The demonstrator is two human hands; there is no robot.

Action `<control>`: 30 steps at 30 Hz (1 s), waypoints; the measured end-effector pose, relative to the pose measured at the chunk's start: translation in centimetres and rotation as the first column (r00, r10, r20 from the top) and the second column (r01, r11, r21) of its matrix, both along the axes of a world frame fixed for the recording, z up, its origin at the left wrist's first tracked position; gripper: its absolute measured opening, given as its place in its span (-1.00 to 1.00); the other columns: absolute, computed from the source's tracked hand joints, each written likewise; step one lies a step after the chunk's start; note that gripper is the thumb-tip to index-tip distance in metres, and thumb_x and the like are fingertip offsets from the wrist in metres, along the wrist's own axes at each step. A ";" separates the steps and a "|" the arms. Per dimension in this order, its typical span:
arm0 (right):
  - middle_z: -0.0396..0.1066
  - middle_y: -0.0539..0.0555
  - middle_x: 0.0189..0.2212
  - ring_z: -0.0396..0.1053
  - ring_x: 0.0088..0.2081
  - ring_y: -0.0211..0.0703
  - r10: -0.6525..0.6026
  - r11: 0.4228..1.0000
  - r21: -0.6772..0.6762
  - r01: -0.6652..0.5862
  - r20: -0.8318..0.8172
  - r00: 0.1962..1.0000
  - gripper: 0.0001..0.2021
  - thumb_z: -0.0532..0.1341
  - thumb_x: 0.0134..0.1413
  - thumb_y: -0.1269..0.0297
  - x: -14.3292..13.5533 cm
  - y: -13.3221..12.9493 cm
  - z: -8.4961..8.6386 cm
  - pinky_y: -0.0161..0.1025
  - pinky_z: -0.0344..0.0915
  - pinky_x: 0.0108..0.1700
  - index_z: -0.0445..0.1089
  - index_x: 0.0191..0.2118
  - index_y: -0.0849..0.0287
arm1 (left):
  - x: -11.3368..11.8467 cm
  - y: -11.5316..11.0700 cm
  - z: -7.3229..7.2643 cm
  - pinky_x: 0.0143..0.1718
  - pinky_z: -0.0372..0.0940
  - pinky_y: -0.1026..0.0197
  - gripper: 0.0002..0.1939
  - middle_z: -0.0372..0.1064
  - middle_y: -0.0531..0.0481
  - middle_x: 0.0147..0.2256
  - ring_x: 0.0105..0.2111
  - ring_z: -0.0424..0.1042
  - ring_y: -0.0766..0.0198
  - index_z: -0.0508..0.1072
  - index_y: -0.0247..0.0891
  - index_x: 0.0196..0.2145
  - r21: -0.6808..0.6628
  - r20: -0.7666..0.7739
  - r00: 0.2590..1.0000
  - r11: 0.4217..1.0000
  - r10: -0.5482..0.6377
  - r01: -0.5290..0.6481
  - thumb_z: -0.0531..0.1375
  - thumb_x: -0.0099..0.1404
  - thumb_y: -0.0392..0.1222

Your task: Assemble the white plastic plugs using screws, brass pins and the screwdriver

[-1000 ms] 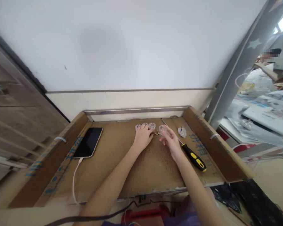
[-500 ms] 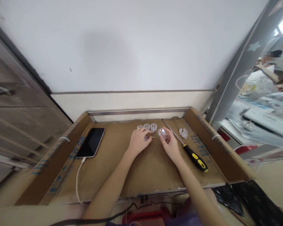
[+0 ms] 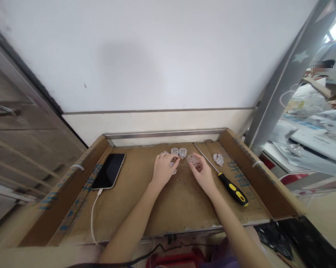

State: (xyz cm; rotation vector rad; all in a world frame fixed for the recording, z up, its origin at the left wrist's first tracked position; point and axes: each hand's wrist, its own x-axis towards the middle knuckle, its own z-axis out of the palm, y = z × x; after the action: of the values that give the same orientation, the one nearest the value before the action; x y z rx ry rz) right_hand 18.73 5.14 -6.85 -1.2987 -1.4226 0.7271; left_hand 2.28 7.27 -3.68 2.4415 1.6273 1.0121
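My right hand (image 3: 202, 172) grips a round clear plastic piece (image 3: 192, 159) between thumb and fingers. Just to its left, my left hand (image 3: 165, 168) is closed on a small clear piece (image 3: 172, 164), with a thin brass-coloured part at its fingertips. Behind the hands, clear plugs with metal pins (image 3: 182, 152) lie in a row on the cardboard (image 3: 184, 208), one partly covered by my left fingers. Another clear plug (image 3: 218, 159) lies farther right. A black and yellow screwdriver (image 3: 233, 190) rests beside my right hand, its shaft pointing to the back.
On the left lies a phone (image 3: 108, 171) with a white cable (image 3: 92, 219). Cardboard walls (image 3: 257, 175) flank the work surface, and a white panel (image 3: 162, 56) rises behind. At the far right, a person's arm (image 3: 318, 86) shows above a cluttered table.
The clear piece in my right hand has turned and its shiny inside no longer shows. My left hand has shifted slightly, and more of the clear piece beneath its fingers is visible.
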 end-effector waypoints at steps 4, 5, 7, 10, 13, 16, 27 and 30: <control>0.33 0.02 -0.38 0.27 -0.43 -0.36 0.028 1.000 -0.014 -0.027 0.010 1.000 -0.55 0.17 0.08 0.14 -0.1 -0.1 0.1 -0.32 0.27 -0.33 0.20 0.06 0.23 | 0.5 -0.6 0.0 -0.17 0.21 0.17 -0.90 0.48 0.07 -0.32 -0.28 0.37 0.25 0.45 -0.17 -0.30 0.085 0.072 0.992 0.992 -0.101 0.095 0.14 0.24 -0.21; 0.33 0.02 -0.38 0.27 -0.43 -0.37 0.036 0.999 -0.017 -0.036 0.014 0.999 -0.56 0.18 0.08 0.16 -0.1 -0.1 0.1 -0.32 0.28 -0.33 0.21 0.05 0.23 | 0.6 -0.7 -0.2 -0.18 0.22 0.17 -0.91 0.48 0.07 -0.32 -0.27 0.37 0.24 0.45 -0.18 -0.31 0.092 0.055 0.990 0.988 -0.132 0.127 0.14 0.23 -0.22; 0.33 0.01 -0.39 0.27 -0.43 -0.37 0.051 0.998 -0.025 -0.050 0.020 0.998 -0.58 0.18 0.08 0.18 -0.2 -0.1 0.1 -0.32 0.29 -0.32 0.22 0.04 0.24 | 0.9 -0.8 -0.5 -0.18 0.23 0.17 -0.90 0.47 0.06 -0.31 -0.26 0.36 0.24 0.44 -0.18 -0.30 0.096 0.012 0.985 0.980 -0.175 0.173 0.13 0.23 -0.25; 0.31 0.00 -0.41 0.26 -0.44 -0.39 0.064 0.997 -0.035 -0.063 0.013 0.998 -0.60 0.18 0.09 0.19 -0.3 -0.1 0.1 -0.33 0.30 -0.33 0.24 0.02 0.25 | 1.0 -0.7 -0.7 -0.15 0.24 0.17 -0.87 0.47 0.05 -0.29 -0.25 0.35 0.23 0.44 -0.18 -0.28 0.119 -0.033 0.982 0.975 -0.183 0.186 0.11 0.25 -0.30; 0.30 -0.01 -0.44 0.24 -0.47 -0.41 0.065 0.997 -0.046 -0.066 -0.025 0.998 -0.61 0.17 0.10 0.17 -0.3 0.0 0.1 -0.34 0.30 -0.35 0.24 0.01 0.27 | 0.7 -0.6 -0.6 -0.15 0.24 0.14 -0.85 0.46 0.03 -0.29 -0.26 0.35 0.23 0.45 -0.17 -0.28 0.149 -0.067 0.985 0.975 -0.157 0.165 0.09 0.26 -0.30; 0.29 -0.01 -0.45 0.24 -0.47 -0.41 0.078 0.995 -0.054 -0.082 -0.077 0.994 -0.61 0.16 0.11 0.16 -0.3 0.2 0.1 -0.35 0.30 -0.37 0.24 0.00 0.28 | 0.6 -0.6 -0.5 -0.16 0.25 0.14 -0.84 0.46 0.02 -0.31 -0.28 0.36 0.24 0.46 -0.17 -0.29 0.175 -0.086 0.984 0.970 -0.156 0.169 0.08 0.27 -0.29; 0.33 0.03 -0.37 0.28 -0.45 -0.40 0.210 0.968 -0.085 -0.234 -0.225 0.951 -0.58 0.15 0.11 0.17 -0.1 0.3 0.0 -0.37 0.32 -0.40 0.19 0.04 0.29 | 1.3 -1.1 -0.3 -0.05 0.27 0.10 -0.65 0.42 -0.04 -0.10 -0.12 0.37 0.22 0.33 -0.16 0.02 0.108 0.161 0.971 0.981 -0.177 0.161 0.07 0.26 -0.26; 0.35 0.04 -0.40 0.30 -0.44 -0.37 0.225 0.968 -0.066 -0.242 -0.206 0.953 -0.52 0.18 0.06 0.15 -0.5 0.4 -0.1 -0.31 0.34 -0.35 0.20 0.07 0.27 | 1.1 -0.8 -0.6 -0.14 0.32 0.13 -0.72 0.48 -0.01 -0.21 -0.23 0.43 0.23 0.42 -0.16 -0.08 -0.093 0.311 0.946 0.988 -0.089 0.124 0.10 0.26 -0.15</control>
State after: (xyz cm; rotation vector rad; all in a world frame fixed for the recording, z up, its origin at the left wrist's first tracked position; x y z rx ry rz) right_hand 18.22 5.58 -6.92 -1.1016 -1.4077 1.0603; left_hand 3.39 6.49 -4.26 2.1447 1.3962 1.1785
